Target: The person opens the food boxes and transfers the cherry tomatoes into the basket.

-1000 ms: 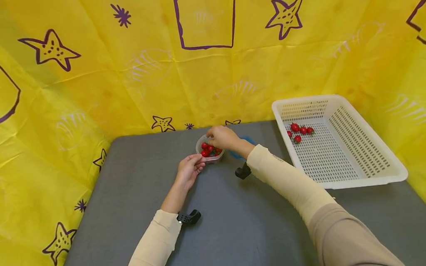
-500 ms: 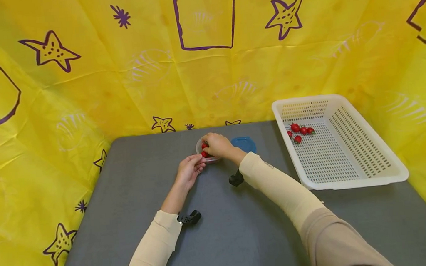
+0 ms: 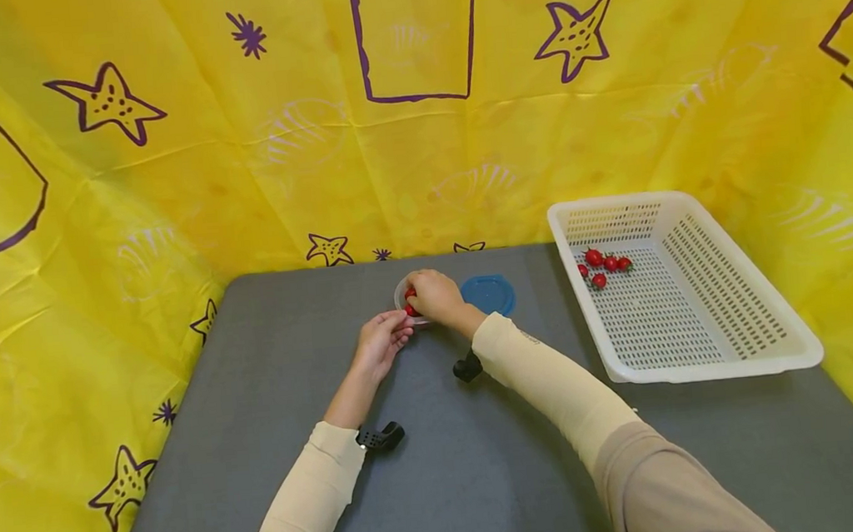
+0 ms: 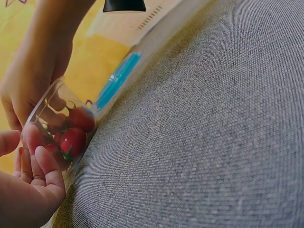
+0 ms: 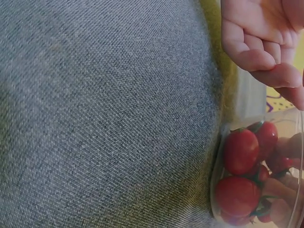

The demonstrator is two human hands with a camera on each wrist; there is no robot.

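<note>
A small clear plastic container [image 3: 398, 292] stands near the table's far edge with several cherry tomatoes [image 4: 73, 141] inside. My left hand [image 3: 380, 342] pinches its near-left rim between thumb and fingertips. From the right, my right hand [image 3: 436, 295] reaches down into it, knuckles over the opening and fingers among the fruit. The right wrist view shows, through the clear wall, its fingers [image 5: 281, 190] curled about a cherry tomato [image 5: 279, 164]; larger ones lie against the container's side. In the head view the hand covers most of the contents.
Just right of the container a blue lid [image 3: 489, 295] lies flat on the grey table [image 3: 442, 465]. Farther right stands a big white slotted basket [image 3: 705, 365], with several cherry tomatoes [image 3: 599, 281] in its left part. A yellow printed cloth [image 3: 419, 175] hangs around the back and sides.
My right hand has moved left and down into the container, uncovering the blue lid and hiding most of the cherry tomatoes there. My left hand keeps its place at the rim.
</note>
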